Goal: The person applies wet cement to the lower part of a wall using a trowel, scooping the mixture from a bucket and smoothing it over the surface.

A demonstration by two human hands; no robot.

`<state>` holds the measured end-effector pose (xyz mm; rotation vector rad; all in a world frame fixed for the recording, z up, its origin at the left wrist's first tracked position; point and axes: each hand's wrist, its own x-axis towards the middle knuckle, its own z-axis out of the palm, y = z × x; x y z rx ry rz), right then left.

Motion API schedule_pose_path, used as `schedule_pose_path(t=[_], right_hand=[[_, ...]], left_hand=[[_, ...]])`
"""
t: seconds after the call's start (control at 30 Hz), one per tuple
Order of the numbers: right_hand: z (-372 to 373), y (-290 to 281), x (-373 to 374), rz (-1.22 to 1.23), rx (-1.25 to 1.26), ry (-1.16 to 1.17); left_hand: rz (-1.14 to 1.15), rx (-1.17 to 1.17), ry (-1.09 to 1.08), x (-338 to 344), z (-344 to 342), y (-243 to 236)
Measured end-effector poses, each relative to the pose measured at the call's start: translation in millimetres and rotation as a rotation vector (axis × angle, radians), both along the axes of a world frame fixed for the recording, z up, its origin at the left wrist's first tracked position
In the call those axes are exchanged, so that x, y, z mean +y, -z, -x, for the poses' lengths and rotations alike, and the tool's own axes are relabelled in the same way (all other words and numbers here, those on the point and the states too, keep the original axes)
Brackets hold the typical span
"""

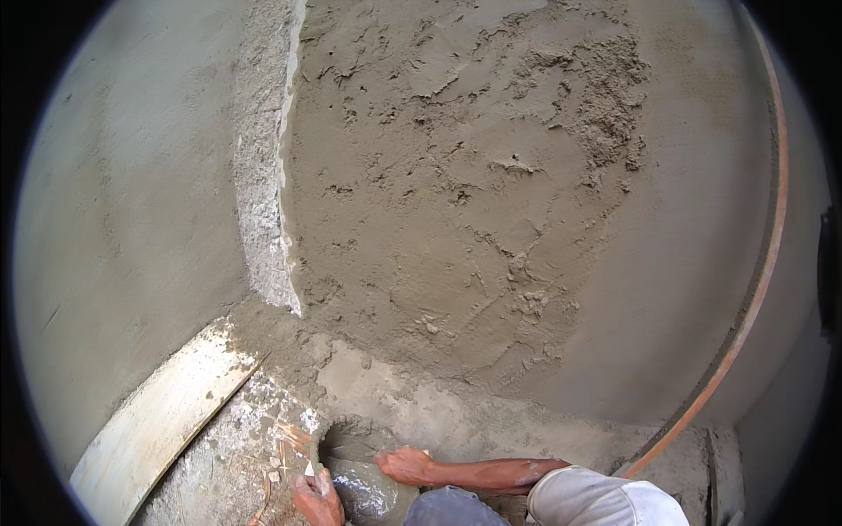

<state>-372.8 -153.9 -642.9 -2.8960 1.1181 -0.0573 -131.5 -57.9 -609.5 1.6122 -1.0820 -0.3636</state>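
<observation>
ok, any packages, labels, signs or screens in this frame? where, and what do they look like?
None in view.
Only unmarked things show: a wall coated in rough grey-brown plaster, a pale board leaning at lower left, a thin rust-coloured rod curving down the right.
The left hand and right hand rest at a mortar pan.

Wall point(491, 175) ahead, fresh plaster on it; rod point(761, 263) along its right side. Board point(158, 416) lower left on the floor point(237, 456). Mortar pan point(364, 478) at the wall's foot, between left hand point(317, 500) and right hand point(405, 465).
</observation>
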Motion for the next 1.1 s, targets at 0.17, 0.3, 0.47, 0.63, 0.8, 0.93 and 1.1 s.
schedule_pose_path(t=[0.17, 0.3, 0.47, 0.63, 0.8, 0.93, 1.1], right_hand=[[-6.4, 32.4, 15.1, -0.144, -0.105, -0.131], [-26.5, 9.3, 30.3, -0.435, -0.03, -0.238], [-1.3, 12.7, 25.7, -0.721, -0.097, -0.055], [-2.5, -27.2, 27.4, -0.773, -0.11, 0.0], [9.3, -39.1, 16.3, -0.796, -0.317, -0.025], [31.9, -109.5, -13.1, -1.137, -0.363, 0.261], [137.9, -79.1, -107.4, -1.457, -0.552, 0.598]], left_hand=[[-0.047, 0.137, 0.004, 3.7, 4.9, 8.9], [-0.044, 0.035, 0.015, -6.3, -9.5, 7.8], [-0.089, 0.097, 0.02, -10.6, 12.0, 6.9], [-0.116, 0.172, -0.056, -10.7, -21.5, 19.8], [-0.127, 0.377, -0.116, -8.7, -78.9, 56.0], [-0.078, 0.474, -0.1, -2.2, -104.9, 82.4], [-0.087, 0.544, -0.096, -10.0, -102.6, 79.3]])
